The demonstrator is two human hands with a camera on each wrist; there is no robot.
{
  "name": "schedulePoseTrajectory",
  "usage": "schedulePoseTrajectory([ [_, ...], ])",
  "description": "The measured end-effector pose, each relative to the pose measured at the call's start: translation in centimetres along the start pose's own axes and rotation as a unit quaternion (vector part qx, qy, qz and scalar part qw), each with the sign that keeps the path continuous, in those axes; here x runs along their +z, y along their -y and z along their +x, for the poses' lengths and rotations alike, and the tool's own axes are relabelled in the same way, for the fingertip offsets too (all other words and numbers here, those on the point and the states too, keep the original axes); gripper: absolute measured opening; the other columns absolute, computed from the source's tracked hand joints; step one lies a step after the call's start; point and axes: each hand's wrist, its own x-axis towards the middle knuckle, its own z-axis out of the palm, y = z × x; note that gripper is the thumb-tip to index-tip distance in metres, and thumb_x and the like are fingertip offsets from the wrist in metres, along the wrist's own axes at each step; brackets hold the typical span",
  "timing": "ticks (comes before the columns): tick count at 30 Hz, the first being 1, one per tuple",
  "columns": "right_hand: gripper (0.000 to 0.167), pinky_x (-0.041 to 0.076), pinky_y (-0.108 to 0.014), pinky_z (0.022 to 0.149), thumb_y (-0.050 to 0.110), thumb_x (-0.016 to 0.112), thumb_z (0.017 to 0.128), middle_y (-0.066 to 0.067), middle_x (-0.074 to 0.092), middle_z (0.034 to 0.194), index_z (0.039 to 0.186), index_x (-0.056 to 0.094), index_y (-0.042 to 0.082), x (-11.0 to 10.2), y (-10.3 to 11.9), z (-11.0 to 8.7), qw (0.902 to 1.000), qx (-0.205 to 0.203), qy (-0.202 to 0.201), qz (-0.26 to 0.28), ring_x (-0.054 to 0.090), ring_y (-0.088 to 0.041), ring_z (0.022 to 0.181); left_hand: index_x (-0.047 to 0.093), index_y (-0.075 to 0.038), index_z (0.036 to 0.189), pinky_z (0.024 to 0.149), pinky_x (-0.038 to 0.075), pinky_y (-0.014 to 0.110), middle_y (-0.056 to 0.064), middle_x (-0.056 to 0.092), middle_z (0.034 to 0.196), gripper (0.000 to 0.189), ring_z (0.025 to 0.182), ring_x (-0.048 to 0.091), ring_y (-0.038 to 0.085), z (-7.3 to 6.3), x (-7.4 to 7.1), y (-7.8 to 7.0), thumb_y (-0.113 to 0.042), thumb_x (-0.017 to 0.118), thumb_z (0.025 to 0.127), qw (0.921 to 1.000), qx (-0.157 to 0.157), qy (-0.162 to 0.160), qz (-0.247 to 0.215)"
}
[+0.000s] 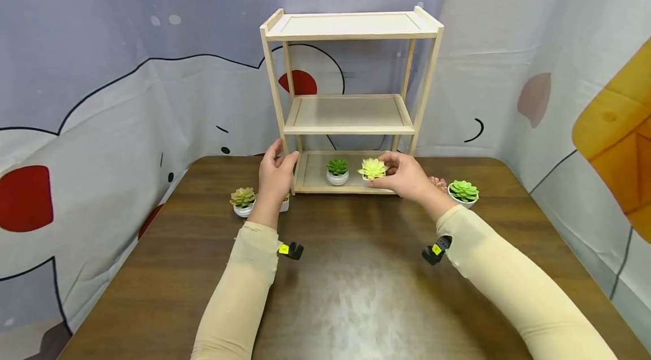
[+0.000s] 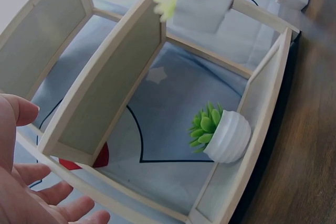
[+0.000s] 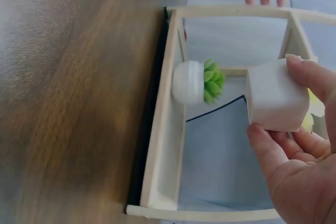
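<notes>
A yellow-green potted succulent (image 1: pixel 373 168) in a white angular pot is pinched by my right hand (image 1: pixel 404 176) in front of the rack's bottom shelf; in the right wrist view the pot (image 3: pixel 277 95) is off the shelf, between thumb and fingers. My left hand (image 1: pixel 277 176) is by the rack's left post, fingers apart and holding nothing; the left wrist view shows its fingers (image 2: pixel 55 192) spread. On the bottom shelf (image 1: pixel 310 179) stands a dark green succulent (image 1: pixel 337 171) in a round ribbed white pot. The wooden rack (image 1: pixel 351 114) has three tiers.
On the table (image 1: pixel 335 281), left of the rack, sits a yellowish succulent (image 1: pixel 243 200), with another white pot (image 1: pixel 285 203) partly hidden behind my left wrist. To the right stand a bright green succulent (image 1: pixel 463 191) and a pink one (image 1: pixel 438 183). A patterned curtain (image 1: pixel 213 105) hangs behind.
</notes>
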Motion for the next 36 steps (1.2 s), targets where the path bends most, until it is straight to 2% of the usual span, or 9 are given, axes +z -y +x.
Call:
schedulePoseTrajectory([
  [4,0.066,0.053,-0.022,0.077,0.028,0.092,0.076,-0.01,0.07,0.113,0.132,0.064,0.007,-1.1,0.4,-1.5,0.9999,0.006,0.001,0.015,0.065,-0.016,0.096,0.034,-0.02,0.162,0.118,0.041,0.05,0.008,0.034,0.165,0.067,0.148,0.043,0.028,0.0,0.0,-0.1,-0.035,0.061,0.102,1.0,-0.001,0.001,0.001],
  [8,0.067,0.054,-0.018,0.076,0.022,0.092,0.076,-0.013,0.072,0.114,0.134,0.064,0.003,-2.3,0.4,-2.7,0.9997,-0.005,-0.004,0.023,0.068,-0.012,0.093,0.033,-0.02,0.162,0.119,0.04,0.049,0.008,0.033,0.166,0.068,0.148,0.043,0.027,-0.2,0.0,-0.4,-0.035,0.061,0.102,1.0,-0.003,0.002,0.0],
  [13,0.059,0.054,-0.019,0.074,0.022,0.092,0.076,-0.01,0.072,0.109,0.126,0.066,0.004,-4.0,-0.5,-4.4,0.9998,-0.008,-0.016,0.011,0.068,-0.01,0.088,0.032,-0.021,0.162,0.12,0.04,0.048,0.006,0.031,0.167,0.068,0.149,0.042,0.027,-0.3,0.1,-0.4,-0.036,0.06,0.102,0.9999,-0.008,0.007,-0.002],
  [18,0.057,0.055,-0.02,0.071,0.026,0.092,0.076,-0.006,0.071,0.104,0.122,0.066,0.004,-5.9,-1.9,-6.1,0.9993,0.016,-0.033,0.001,0.067,-0.009,0.084,0.033,-0.019,0.162,0.118,0.041,0.049,0.007,0.033,0.166,0.067,0.147,0.044,0.026,-0.2,0.1,-0.4,-0.036,0.06,0.103,0.9999,-0.009,0.011,-0.009],
  [30,0.062,0.052,-0.018,0.07,0.04,0.091,0.078,-0.001,0.07,0.108,0.123,0.065,0.006,-9.3,-5.2,-9.9,0.993,0.057,-0.083,-0.062,0.065,0.0,0.086,0.033,-0.017,0.162,0.119,0.04,0.049,0.008,0.034,0.166,0.066,0.146,0.045,0.027,0.1,-0.2,-0.2,-0.034,0.059,0.103,0.9999,-0.002,0.01,-0.005],
  [36,0.068,0.053,-0.02,0.068,0.045,0.089,0.079,-0.011,0.07,0.111,0.126,0.063,0.003,-9.8,-6.7,-11.2,0.9885,0.085,-0.094,-0.083,0.062,-0.002,0.084,0.032,-0.017,0.162,0.12,0.039,0.048,0.008,0.032,0.167,0.067,0.149,0.042,0.028,0.1,-0.1,-0.1,-0.033,0.058,0.103,0.9999,-0.007,0.01,-0.008],
])
